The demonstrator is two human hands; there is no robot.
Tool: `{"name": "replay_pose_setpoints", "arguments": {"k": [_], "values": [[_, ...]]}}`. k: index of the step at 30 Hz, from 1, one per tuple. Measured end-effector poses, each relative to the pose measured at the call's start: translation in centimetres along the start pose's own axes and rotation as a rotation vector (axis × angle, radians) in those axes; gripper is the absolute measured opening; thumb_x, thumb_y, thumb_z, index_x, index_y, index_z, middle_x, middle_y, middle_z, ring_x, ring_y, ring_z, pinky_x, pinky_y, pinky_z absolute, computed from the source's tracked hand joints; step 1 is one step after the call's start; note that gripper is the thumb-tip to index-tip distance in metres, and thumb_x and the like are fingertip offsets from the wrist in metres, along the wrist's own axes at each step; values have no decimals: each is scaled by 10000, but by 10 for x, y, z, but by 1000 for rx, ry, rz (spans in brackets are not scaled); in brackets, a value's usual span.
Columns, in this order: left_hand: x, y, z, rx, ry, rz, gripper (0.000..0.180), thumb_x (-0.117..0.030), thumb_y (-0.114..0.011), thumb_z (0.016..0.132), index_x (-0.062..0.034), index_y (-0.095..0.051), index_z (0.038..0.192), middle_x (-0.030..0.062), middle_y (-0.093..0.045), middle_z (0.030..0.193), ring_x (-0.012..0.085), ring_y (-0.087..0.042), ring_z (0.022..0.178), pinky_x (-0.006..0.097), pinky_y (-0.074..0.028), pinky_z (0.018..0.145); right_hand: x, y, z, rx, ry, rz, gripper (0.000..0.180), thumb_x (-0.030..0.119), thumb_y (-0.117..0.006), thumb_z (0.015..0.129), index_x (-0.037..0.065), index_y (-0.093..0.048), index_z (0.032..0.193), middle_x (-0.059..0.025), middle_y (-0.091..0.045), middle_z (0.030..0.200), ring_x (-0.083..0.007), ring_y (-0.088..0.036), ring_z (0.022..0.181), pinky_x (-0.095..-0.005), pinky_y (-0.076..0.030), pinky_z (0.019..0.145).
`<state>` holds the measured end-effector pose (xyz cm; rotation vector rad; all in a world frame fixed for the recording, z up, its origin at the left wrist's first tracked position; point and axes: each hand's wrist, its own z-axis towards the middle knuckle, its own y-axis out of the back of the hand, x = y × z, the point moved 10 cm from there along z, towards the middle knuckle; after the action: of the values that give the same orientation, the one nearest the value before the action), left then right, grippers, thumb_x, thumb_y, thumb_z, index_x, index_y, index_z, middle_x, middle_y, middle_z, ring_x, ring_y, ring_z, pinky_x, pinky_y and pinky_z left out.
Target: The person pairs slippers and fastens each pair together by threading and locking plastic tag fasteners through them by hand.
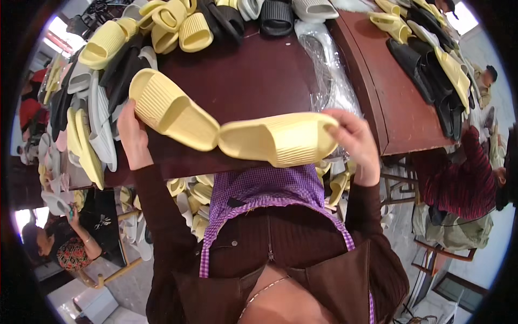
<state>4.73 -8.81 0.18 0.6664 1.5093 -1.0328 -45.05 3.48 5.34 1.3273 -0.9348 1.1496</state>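
Observation:
Two yellow ribbed slide sandals are held up over the near edge of the dark red table (243,70), their heel ends meeting in the middle. My left hand (132,132) grips the left yellow slide (162,102) by its toe end, with the slide tilted up to the left. At the other side, my right hand (353,137) closes round the toe end of the right yellow slide (297,140), fingers at its open front. A clear plastic bag (326,70) lies on the table beyond my right hand.
Yellow slides (195,33), black slides (277,19) and grey ones line the table's far and left edges. A second table (383,92) adjoins on the right, bearing more slides. Several slides (202,191) lie below the table. Co-workers sit left and right.

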Motion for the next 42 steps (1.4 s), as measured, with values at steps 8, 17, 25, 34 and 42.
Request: {"name": "replay_pose_setpoints", "arguments": {"k": [8, 17, 25, 34, 42], "values": [[27, -128, 1, 507, 147, 51, 327, -177, -538, 919, 71, -578, 1128, 117, -644, 1051, 179, -612, 949, 302, -478, 837, 66, -29, 98, -57, 461, -460, 227, 103, -624, 856, -24, -632, 1043, -51, -661, 895, -85, -590, 776, -228, -483, 701], [-5, -118, -58, 283, -481, 612, 296, -156, -557, 914, 48, -586, 1127, 126, -639, 1066, 177, -609, 918, 292, -473, 822, 44, 44, 57, -279, 302, -428, 144, 48, -609, 856, -29, -648, 970, -59, -660, 885, -87, -589, 762, -234, -481, 692], [-2, -142, -163, 379, -533, 679, 217, -64, -563, 868, 36, -582, 1060, 150, -613, 1032, 261, -606, 927, 350, -472, 823, -22, 13, -20, -275, 128, -852, 141, 52, -632, 810, -9, -627, 937, -155, -627, 867, -278, -617, 773, -349, -482, 656], [16, -161, -207, 542, -572, 673, 223, -45, -551, 863, 32, -577, 1070, 178, -601, 1030, 333, -581, 968, 377, -471, 834, -44, 41, -47, -487, -113, -1040, 173, 163, -664, 804, 17, -596, 869, -177, -611, 769, -347, -602, 712, -398, -461, 599], [19, -169, -214, 589, -540, 641, 208, -32, -558, 857, 42, -575, 1050, 180, -601, 1021, 328, -588, 951, 374, -476, 821, -41, 42, -52, -523, -156, -937, 158, 148, -609, 835, 8, -579, 769, -191, -613, 716, -374, -609, 678, -444, -480, 598]]}}
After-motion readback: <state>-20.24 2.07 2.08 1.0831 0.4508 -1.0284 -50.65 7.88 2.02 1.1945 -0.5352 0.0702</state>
